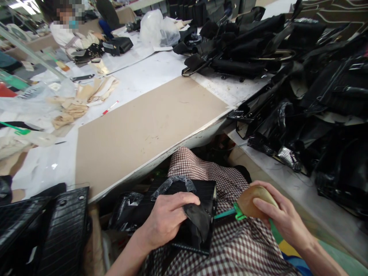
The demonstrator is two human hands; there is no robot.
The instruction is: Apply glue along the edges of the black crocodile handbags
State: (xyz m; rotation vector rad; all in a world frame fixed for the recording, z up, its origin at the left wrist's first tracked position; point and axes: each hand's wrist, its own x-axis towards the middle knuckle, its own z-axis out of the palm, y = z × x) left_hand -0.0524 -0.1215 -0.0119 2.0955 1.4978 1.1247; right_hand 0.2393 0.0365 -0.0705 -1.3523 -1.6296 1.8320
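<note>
Across my lap lies a black handbag with a ribbed, shiny surface and clear plastic wrapped round its handle. Thumb and fingers of my left hand pinch a soft black flap of lining at the bag's edge. My right hand grips a soft squeeze bottle of amber fluid, tilted to the left. Its thin green nozzle points at the bag's right edge; whether the tip touches the bag I cannot tell. A checked apron covers my lap under the bag.
A tan board lies on the white table ahead. Black bags are heaped at right, with more black pieces at lower left. Beige scraps and a red-and-white pen lie at left. Another person sits far left.
</note>
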